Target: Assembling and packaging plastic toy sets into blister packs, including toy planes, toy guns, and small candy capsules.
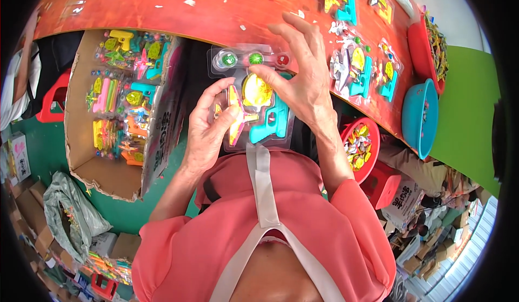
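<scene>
A clear plastic blister tray (241, 59) rests close in front of my body. My left hand (208, 123) grips its left side, the thumb lying over a pink and yellow toy plane (234, 129). My right hand (303, 72) has its fingers spread above the tray's right side, with the thumb at a shiny yellow toy piece (257, 90). Below that piece sits a teal toy gun (273, 119), partly behind the right hand's side of the tray. Along the far end are two green balls (228, 59) and a red ball (282, 60).
Filled toy trays (359, 67) lie on the red table (216, 18). At left stands an open cardboard box (102, 175) of packed trays. A red basin (373, 159) with shiny yellow pieces, a teal basin (419, 118) and a red tub (419, 53) are at right.
</scene>
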`<state>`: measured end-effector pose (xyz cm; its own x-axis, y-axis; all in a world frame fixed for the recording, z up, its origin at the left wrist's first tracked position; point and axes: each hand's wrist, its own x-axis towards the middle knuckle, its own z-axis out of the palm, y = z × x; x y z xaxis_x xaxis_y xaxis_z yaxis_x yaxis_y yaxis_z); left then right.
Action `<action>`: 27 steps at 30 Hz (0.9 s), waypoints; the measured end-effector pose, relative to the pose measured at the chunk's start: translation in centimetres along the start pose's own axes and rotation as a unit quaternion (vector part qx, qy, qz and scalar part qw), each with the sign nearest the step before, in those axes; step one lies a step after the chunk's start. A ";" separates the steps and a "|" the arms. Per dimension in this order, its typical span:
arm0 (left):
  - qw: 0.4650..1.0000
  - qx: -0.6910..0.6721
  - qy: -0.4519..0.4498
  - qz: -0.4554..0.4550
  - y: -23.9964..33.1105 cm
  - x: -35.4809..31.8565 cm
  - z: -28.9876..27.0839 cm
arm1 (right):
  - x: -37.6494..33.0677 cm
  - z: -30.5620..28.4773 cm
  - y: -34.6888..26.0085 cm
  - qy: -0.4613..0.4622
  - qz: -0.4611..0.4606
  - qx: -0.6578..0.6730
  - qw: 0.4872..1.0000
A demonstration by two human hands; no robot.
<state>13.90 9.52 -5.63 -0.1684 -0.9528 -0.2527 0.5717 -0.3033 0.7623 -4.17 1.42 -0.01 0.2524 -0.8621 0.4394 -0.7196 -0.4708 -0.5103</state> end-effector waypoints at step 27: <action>1.000 -0.009 0.003 -0.015 -0.2 -0.1 0.3 | -1.6 -1.8 2.2 -0.031 0.005 0.014 0.999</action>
<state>13.53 9.67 -5.55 -0.1799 -0.9433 -0.2791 0.5815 -0.3308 0.7433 -7.34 2.14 -0.50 0.2863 -0.8763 0.3874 -0.7045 -0.4666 -0.5347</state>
